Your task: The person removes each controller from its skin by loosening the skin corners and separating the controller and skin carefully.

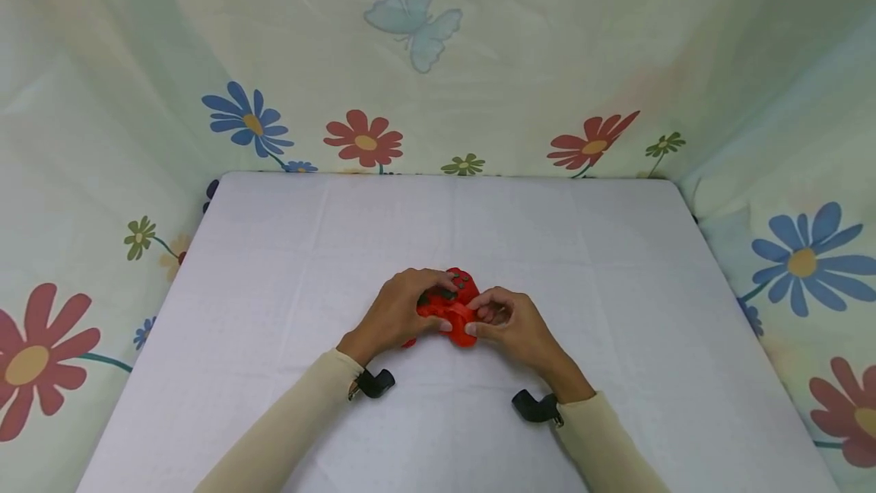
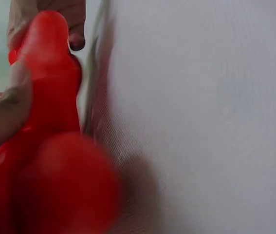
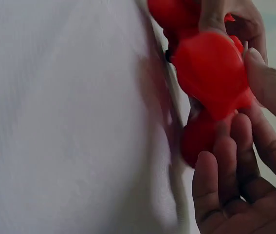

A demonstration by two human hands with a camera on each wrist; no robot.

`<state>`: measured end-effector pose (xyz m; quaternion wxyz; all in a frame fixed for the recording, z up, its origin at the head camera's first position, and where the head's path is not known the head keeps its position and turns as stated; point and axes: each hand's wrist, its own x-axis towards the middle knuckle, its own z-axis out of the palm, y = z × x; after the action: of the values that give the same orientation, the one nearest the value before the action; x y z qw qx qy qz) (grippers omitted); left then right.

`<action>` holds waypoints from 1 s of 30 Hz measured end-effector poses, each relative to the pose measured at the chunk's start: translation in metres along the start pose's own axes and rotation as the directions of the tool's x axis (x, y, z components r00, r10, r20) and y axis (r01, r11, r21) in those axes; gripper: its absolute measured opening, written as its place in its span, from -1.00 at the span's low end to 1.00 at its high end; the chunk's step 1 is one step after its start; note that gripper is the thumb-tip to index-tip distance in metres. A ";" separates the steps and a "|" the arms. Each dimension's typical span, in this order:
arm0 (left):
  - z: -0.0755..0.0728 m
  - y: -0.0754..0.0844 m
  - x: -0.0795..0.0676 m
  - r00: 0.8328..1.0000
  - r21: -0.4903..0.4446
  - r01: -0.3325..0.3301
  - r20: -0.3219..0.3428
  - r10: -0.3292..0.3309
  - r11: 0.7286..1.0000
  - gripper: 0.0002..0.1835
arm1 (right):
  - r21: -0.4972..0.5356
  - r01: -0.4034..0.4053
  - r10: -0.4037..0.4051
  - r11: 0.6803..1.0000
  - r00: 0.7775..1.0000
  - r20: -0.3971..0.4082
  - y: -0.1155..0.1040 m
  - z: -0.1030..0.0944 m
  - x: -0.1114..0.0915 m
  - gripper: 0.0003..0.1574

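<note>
Both hands are on a glossy red lobed object (image 1: 462,315) with dark green spots, near the middle of the table; its exact kind is not clear. My left hand (image 1: 402,306) holds it from the left, fingers over the far side and thumb along the near side. On the right, my right hand (image 1: 515,323) pinches a rounded end between thumb and forefinger. A smooth rounded red end (image 2: 69,185) fills the lower part of the left wrist view. In the right wrist view, the thumb touches a red lobe (image 3: 211,73), the other fingers loosely bent below.
A white cloth covers the table (image 1: 602,249). Behind and beside it hangs a curtain (image 1: 506,90) printed with flowers and a butterfly. Small black devices (image 1: 376,383) are strapped at both wrists, by the beige sleeves (image 1: 294,417).
</note>
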<state>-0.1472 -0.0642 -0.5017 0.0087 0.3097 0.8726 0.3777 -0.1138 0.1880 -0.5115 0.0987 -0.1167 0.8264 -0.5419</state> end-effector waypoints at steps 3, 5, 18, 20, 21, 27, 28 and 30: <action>0.000 -0.001 -0.003 0.999 -0.006 -0.036 0.029 0.036 0.999 -0.33 | -0.045 0.011 -0.010 0.999 1.000 0.026 0.001 -0.002 0.001 -0.66; 0.000 -0.003 -0.006 0.999 -0.004 -0.040 0.023 0.041 0.999 -0.28 | -0.062 0.005 -0.002 0.998 0.999 0.034 0.001 -0.003 0.001 -0.68; -0.012 -0.021 -0.056 0.945 -0.105 0.115 -0.296 -0.142 0.988 -0.31 | -0.102 0.039 -0.051 0.994 0.992 -0.111 -0.006 -0.012 0.012 -0.59; -0.010 -0.023 -0.062 0.932 -0.154 0.161 -0.300 -0.201 0.975 -0.34 | -0.105 0.047 -0.061 0.993 0.989 -0.134 -0.008 -0.012 0.017 -0.53; -0.009 -0.024 -0.064 0.928 -0.179 0.183 -0.293 -0.230 0.967 -0.35 | -0.104 0.054 -0.068 0.993 0.989 -0.131 -0.008 -0.011 0.020 -0.51; 0.000 -0.029 -0.069 0.920 -0.245 0.259 -0.231 -0.316 0.934 -0.22 | -0.080 0.023 -0.025 0.997 0.999 -0.023 -0.006 -0.005 0.039 -0.42; 0.001 -0.028 -0.069 0.919 -0.246 0.266 -0.227 -0.322 0.932 -0.20 | -0.078 0.007 -0.007 0.997 1.000 -0.002 -0.005 -0.004 0.041 -0.42; 0.004 -0.027 -0.069 0.918 -0.246 0.270 -0.227 -0.326 0.931 -0.20 | -0.072 -0.017 0.019 0.997 0.999 0.034 -0.004 -0.002 0.045 -0.43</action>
<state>-0.1053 -0.1134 -0.5372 -0.0171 0.1165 0.8583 0.4994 -0.1567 0.1748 -0.5090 0.1136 -0.1219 0.8445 -0.5089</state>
